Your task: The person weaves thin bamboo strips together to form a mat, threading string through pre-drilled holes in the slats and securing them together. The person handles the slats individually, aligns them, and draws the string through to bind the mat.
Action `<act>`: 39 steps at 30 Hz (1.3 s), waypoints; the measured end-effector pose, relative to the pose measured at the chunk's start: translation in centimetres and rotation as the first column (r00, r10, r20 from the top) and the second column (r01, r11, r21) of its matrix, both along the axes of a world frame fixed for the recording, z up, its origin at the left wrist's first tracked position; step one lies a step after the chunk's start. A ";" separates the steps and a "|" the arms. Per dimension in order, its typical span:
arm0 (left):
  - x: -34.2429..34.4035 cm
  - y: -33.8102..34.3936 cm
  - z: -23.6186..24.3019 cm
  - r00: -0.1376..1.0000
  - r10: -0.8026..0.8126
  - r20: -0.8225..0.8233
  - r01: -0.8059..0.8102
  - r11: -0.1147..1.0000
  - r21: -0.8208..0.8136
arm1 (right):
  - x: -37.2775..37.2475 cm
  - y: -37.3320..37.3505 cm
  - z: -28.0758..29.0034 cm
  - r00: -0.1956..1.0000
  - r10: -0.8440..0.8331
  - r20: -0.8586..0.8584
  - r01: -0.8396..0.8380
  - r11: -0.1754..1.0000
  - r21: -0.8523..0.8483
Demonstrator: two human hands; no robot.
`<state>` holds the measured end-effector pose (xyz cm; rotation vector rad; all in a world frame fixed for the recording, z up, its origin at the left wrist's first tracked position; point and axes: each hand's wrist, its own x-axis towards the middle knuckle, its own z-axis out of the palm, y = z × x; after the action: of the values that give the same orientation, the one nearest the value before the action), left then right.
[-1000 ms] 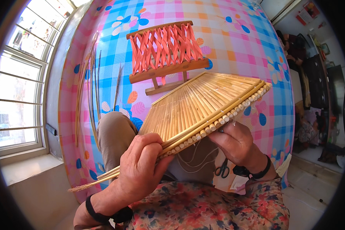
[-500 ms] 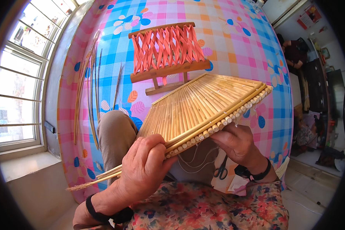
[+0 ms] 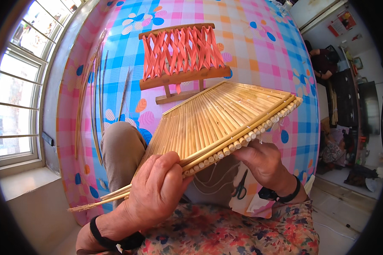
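A flat mat of yellow reeds (image 3: 212, 119) lies across my lap, its thick right edge showing cut round ends and white string ties. My left hand (image 3: 157, 187) grips that edge along with thin reed stalks (image 3: 115, 195) that stick out to the lower left, one with a feathery tip. Under the edge at the right, my right hand (image 3: 261, 163) holds the mat, its fingertips partly hidden. Loose white cord (image 3: 215, 183) hangs below the mat. Black-handled scissors (image 3: 241, 192) lie beside it on a piece of pale paper.
A wooden stand (image 3: 178, 76) laced with red ribbon sits on the checked floral sheet (image 3: 264, 55). Long loose stalks (image 3: 100, 106) lie at the left by a barred window (image 3: 15, 106). In an area at the far right, a person in dark clothes (image 3: 325, 63) is near dark furniture (image 3: 347, 97).
The view has shifted slightly, moving the surroundings and mat a little leftward in the picture. Both hands keep nearly the same hold on the mat.
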<state>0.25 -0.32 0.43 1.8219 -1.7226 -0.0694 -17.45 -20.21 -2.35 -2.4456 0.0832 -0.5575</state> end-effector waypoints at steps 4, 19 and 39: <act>0.1 -0.1 0.2 0.999 -0.022 0.026 0.022 1.000 0.007 | 0.8 0.2 0.6 1.000 0.026 -0.006 -0.025 0.998 0.049; 0.0 -0.3 0.0 1.000 -0.024 0.016 0.025 0.999 -0.035 | 1.2 1.4 0.7 0.999 -0.049 0.000 0.049 0.994 0.093; -0.1 -0.1 0.0 0.999 -0.025 -0.048 0.024 1.000 -0.012 | 0.3 -0.8 0.1 0.986 0.150 0.070 -0.144 0.986 -0.085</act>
<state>0.10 -0.45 0.39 1.7770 -1.7085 -0.1130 -17.18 -21.01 -2.26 -2.4795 -0.1529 -0.5977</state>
